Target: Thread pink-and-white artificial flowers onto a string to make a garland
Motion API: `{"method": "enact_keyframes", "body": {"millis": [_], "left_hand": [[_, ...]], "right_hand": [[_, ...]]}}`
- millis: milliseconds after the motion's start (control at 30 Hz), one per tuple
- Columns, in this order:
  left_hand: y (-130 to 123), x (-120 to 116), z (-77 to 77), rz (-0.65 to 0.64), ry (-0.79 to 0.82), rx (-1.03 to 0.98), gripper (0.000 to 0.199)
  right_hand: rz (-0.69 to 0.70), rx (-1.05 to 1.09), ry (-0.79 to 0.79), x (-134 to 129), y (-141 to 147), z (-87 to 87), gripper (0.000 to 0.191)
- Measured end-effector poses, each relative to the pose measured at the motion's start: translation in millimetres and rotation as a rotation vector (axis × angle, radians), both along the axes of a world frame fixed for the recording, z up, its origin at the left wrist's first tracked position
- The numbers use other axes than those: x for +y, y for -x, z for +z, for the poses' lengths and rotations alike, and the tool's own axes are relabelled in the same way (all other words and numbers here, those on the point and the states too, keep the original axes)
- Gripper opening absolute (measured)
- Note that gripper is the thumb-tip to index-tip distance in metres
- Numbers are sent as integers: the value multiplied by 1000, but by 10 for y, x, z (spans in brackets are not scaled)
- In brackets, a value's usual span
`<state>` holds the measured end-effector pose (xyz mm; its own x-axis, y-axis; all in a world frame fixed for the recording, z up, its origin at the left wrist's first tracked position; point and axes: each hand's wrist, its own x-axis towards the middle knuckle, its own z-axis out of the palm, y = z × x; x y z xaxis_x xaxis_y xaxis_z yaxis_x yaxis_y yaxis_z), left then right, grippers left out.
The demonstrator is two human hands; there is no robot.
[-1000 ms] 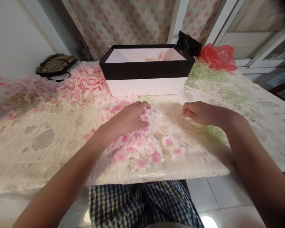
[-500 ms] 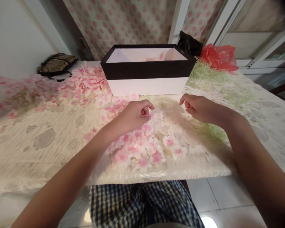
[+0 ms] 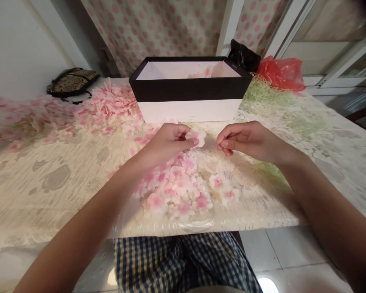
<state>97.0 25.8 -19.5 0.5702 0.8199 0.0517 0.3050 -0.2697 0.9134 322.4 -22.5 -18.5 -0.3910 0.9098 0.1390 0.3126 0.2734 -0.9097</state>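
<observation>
- The left hand (image 3: pixel 166 143) pinched a pale pink artificial blossom (image 3: pixel 197 137) in its fingers (image 3: pixel 189 140), and the blossom sat above the middle of the counter (image 3: pixel 49 203), just in front of the box.
- The right hand (image 3: pixel 248 140) was near that blossom, its fingers (image 3: pixel 227 142) curled inward and clenched (nothing showed between them).
- A heap of loose blossoms (image 3: pixel 178 189) lay below both hands, near the counter's front edge.
- A black-and-white rectangular box (image 3: pixel 189 110) stood near the back edge, with pink petals (image 3: pixel 199 73) inside.
- More blossoms (image 3: pixel 116 105) covered the back left corner, beside a patterned bag (image 3: pixel 72 81).
- Green shredded paper (image 3: pixel 262 95) and a red plastic bag (image 3: pixel 280 73) lay at the back right.
</observation>
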Motion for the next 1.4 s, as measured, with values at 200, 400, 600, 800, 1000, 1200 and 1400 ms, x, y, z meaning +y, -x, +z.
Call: {"method": "enact_keyframes", "body": {"millis": [200,400,600,800,1000,1200,1400], "left_hand": [[-31,-21,-2,-2,31,-28,15],[-33,-43,15,-33,28,-26,12],[-52,-43,7,-103,77,-119,13],[-82,-70,-32,-35,38,-109,16],[-98,-95,-35,-54,-101,-8,12],[-90,-110,-17,-111,-154,2,12],[-91,-124,-12,-153,-113,-29,10]], "right_hand": [[-7,90,14,20,36,-37,16],[19,74,75,29,34,-86,20],[29,130,102,13,37,-72,16],[-15,292,-14,-20,97,-78,8],[-188,121,-215,-32,228,-138,9],[-206,23,-400,-12,293,-212,7],[-194,100,-293,-10,305,-238,11]]}}
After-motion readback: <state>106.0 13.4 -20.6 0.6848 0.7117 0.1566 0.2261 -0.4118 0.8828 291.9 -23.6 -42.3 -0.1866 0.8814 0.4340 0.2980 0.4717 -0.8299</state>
